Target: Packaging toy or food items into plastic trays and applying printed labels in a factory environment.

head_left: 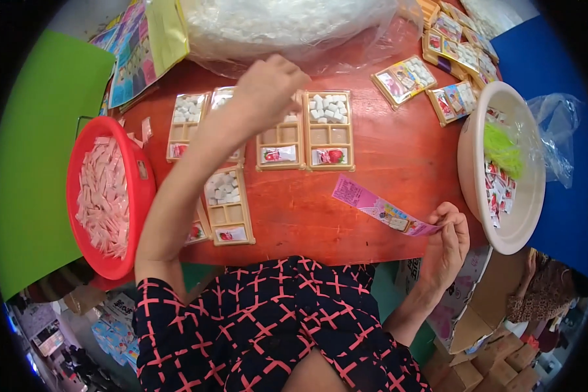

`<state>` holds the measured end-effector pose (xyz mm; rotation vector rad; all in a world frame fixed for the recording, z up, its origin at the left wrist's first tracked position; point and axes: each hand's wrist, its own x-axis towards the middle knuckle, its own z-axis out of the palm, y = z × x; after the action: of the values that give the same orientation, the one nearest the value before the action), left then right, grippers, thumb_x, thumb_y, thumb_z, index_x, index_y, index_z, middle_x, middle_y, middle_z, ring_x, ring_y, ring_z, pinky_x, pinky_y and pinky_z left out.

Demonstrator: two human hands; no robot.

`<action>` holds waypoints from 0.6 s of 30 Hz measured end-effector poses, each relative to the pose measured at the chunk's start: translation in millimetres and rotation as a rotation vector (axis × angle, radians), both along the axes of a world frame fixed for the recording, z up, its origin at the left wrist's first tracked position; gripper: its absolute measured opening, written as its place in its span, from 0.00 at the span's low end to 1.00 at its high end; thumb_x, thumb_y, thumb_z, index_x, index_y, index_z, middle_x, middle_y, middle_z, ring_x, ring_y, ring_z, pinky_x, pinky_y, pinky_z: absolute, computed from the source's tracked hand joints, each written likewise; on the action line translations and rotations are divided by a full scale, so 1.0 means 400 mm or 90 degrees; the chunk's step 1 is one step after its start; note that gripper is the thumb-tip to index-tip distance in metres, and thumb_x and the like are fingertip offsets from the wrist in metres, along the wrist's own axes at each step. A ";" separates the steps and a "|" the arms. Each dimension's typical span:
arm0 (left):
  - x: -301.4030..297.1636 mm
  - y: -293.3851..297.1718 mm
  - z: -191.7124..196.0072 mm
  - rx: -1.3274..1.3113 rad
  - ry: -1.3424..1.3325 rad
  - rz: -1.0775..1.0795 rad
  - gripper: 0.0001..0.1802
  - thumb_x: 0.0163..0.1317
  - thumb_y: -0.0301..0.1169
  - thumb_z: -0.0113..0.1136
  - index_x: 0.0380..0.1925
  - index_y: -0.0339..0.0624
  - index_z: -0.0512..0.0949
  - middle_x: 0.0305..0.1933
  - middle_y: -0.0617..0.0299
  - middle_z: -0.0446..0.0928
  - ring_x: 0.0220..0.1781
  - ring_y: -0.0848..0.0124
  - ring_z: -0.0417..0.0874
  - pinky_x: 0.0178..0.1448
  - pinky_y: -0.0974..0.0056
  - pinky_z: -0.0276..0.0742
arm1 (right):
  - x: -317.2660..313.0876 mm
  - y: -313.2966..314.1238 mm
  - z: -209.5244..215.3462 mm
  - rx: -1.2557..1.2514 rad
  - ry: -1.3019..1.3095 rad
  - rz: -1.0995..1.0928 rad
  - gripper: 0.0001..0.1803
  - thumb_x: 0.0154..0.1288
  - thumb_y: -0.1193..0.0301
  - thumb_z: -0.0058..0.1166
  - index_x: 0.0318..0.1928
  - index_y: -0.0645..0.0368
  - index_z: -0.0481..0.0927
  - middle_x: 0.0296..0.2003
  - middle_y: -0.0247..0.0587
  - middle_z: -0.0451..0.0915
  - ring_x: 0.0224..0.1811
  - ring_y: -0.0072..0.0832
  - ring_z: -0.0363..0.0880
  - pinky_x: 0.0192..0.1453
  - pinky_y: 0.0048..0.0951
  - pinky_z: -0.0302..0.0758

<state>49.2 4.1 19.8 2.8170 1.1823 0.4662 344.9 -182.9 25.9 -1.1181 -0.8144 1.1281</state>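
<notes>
My left hand reaches over the far row of trays, fingers curled in. Whatever it may pinch is hidden. Beneath it, a compartment tray is partly covered by the hand. Right of that, another tan plastic tray holds white cubes on top and a red-and-white sachet at the bottom. Near the table's front edge, my right hand pinches the right end of a long pink printed card strip. More trays, such as the nearer tray, hold cubes and sachets too; my left forearm crosses over some.
A red basin of small pale pink packets stands at left. At right, a cream basin holds sachets and bright green shreds. A large clear bag of white pieces lies at the back. Packed trays pile up at the far right.
</notes>
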 end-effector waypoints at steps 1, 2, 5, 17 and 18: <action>0.028 -0.005 -0.024 -0.037 0.055 0.025 0.21 0.39 0.26 0.65 0.38 0.36 0.75 0.42 0.55 0.76 0.48 0.58 0.73 0.51 0.58 0.70 | 0.000 -0.005 0.002 0.009 0.018 0.014 0.06 0.59 0.71 0.51 0.30 0.59 0.69 0.39 0.39 0.69 0.38 0.21 0.67 0.47 0.23 0.61; 0.044 -0.008 -0.046 -0.043 0.056 0.015 0.22 0.39 0.26 0.65 0.39 0.35 0.75 0.42 0.54 0.76 0.48 0.57 0.73 0.50 0.58 0.70 | 0.001 -0.008 0.001 0.007 0.026 0.012 0.05 0.59 0.72 0.50 0.30 0.59 0.70 0.39 0.39 0.69 0.37 0.22 0.66 0.47 0.23 0.61; 0.105 -0.015 -0.071 -0.064 0.078 0.003 0.24 0.37 0.26 0.65 0.40 0.35 0.74 0.41 0.54 0.76 0.47 0.57 0.73 0.49 0.58 0.70 | 0.007 -0.022 0.002 0.008 0.023 -0.004 0.05 0.60 0.73 0.50 0.30 0.59 0.70 0.38 0.39 0.69 0.37 0.23 0.66 0.46 0.23 0.61; 0.267 -0.167 -0.095 -0.047 -0.171 -0.018 0.24 0.36 0.26 0.66 0.39 0.38 0.72 0.46 0.51 0.71 0.47 0.53 0.70 0.49 0.58 0.69 | 0.068 -0.043 -0.036 -0.005 0.071 -0.024 0.05 0.61 0.74 0.48 0.29 0.60 0.69 0.38 0.39 0.69 0.37 0.22 0.66 0.45 0.23 0.62; 0.254 -0.167 -0.092 -0.067 -0.192 -0.010 0.24 0.43 0.26 0.63 0.44 0.39 0.72 0.46 0.49 0.72 0.49 0.52 0.69 0.51 0.56 0.67 | 0.065 -0.042 -0.037 -0.008 0.068 -0.033 0.05 0.61 0.73 0.48 0.29 0.59 0.69 0.37 0.39 0.70 0.36 0.22 0.66 0.44 0.22 0.62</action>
<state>150.9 -62.9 -16.9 2.5507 1.0872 0.7694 371.0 -199.8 11.2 -1.0746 -0.6925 1.1419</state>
